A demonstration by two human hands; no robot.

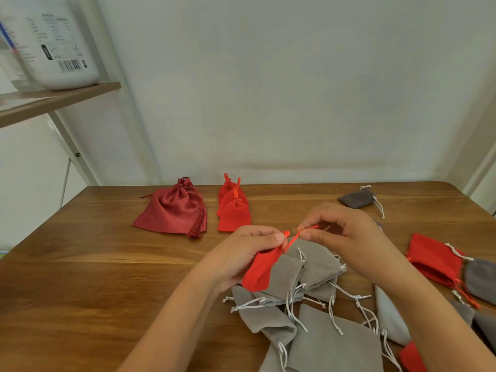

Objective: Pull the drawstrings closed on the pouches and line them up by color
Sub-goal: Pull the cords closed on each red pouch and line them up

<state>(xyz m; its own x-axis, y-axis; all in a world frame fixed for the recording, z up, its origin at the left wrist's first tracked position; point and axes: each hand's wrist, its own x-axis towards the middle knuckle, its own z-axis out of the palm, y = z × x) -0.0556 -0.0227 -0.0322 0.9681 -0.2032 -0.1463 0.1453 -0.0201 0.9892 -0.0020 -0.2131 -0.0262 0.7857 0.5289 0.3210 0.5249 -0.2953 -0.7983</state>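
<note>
My left hand (pixel 251 251) grips the gathered neck of a small red pouch (pixel 259 272) held above the table. My right hand (pixel 341 234) pinches that pouch's red drawstring (pixel 295 237) and holds it out to the right. Under my hands lies a loose heap of grey pouches (pixel 308 267) with white cords. At the back, three small red pouches (pixel 233 208) overlap in a row with their necks drawn shut. Left of them sits a larger dark red satin pouch (pixel 171 210) with a tassel, also drawn shut.
A dark grey pouch (pixel 358 198) lies alone at the back right. More red pouches (pixel 432 260) and grey ones sit at the right edge. The wooden table (pixel 94 277) meets a white wall. A shelf (pixel 53 103) with a white container (pixel 53 41) stands at upper left.
</note>
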